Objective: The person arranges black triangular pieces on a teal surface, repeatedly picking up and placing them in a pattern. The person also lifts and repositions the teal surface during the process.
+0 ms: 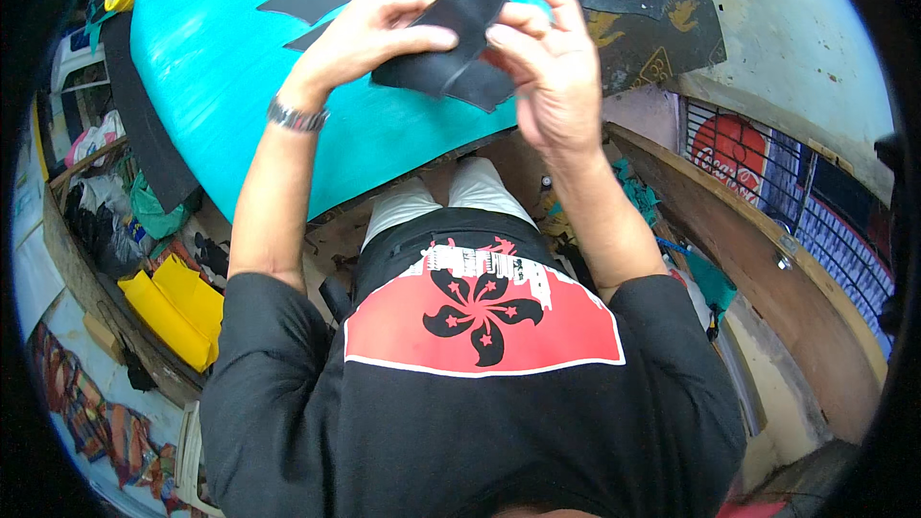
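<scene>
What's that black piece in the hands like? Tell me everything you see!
The black piece looks smooth and leathery, with curved edges and pointed corners. It is bent, and a line runs through it: seam, fold or overlap, I can't tell. It's over the turquoise surface, pinched by the left hand; the right hand, slightly blurred, is at its right side.

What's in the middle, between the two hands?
In the head view, some dark, curvy-edged material is between the left hand and the right hand.
</scene>
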{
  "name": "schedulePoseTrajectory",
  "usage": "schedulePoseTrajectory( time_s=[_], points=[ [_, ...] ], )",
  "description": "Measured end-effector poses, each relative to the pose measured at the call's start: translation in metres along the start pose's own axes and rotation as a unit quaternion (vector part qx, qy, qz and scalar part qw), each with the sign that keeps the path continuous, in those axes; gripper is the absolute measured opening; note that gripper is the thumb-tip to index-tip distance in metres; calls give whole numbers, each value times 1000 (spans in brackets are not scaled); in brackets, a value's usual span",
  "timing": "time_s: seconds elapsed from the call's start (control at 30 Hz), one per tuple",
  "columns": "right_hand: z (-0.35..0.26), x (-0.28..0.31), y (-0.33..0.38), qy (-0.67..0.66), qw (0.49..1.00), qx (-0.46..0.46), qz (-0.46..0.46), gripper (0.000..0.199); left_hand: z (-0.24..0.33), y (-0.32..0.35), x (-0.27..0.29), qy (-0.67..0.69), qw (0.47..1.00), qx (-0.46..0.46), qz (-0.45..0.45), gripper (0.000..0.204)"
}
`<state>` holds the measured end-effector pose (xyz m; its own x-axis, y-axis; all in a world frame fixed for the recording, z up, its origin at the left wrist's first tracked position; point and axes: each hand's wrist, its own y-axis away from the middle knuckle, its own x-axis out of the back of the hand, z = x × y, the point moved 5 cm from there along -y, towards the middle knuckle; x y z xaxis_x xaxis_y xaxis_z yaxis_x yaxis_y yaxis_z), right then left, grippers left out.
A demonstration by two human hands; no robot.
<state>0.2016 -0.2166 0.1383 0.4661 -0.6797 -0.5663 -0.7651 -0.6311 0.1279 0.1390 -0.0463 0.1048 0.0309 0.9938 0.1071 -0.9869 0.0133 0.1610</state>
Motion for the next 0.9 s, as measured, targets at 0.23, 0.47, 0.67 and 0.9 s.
schedulePoseTrajectory(
  time_s=[0.23,0.47,0.67,0.9],
  points=[
    [77,-2,-3,106,982,-143,-65,63,-66,91,18,-9,991,134,10,25],
    [110,16,-13,279,951,-131,-32,62,-95,90,22,-103,986,124,49,26],
    [119,18,-16,324,942,-74,-55,61,-90,74,18,-137,988,57,49,32],
    [120,34,-23,430,902,-39,10,58,-107,113,49,-89,958,235,141,32]
  ],
)
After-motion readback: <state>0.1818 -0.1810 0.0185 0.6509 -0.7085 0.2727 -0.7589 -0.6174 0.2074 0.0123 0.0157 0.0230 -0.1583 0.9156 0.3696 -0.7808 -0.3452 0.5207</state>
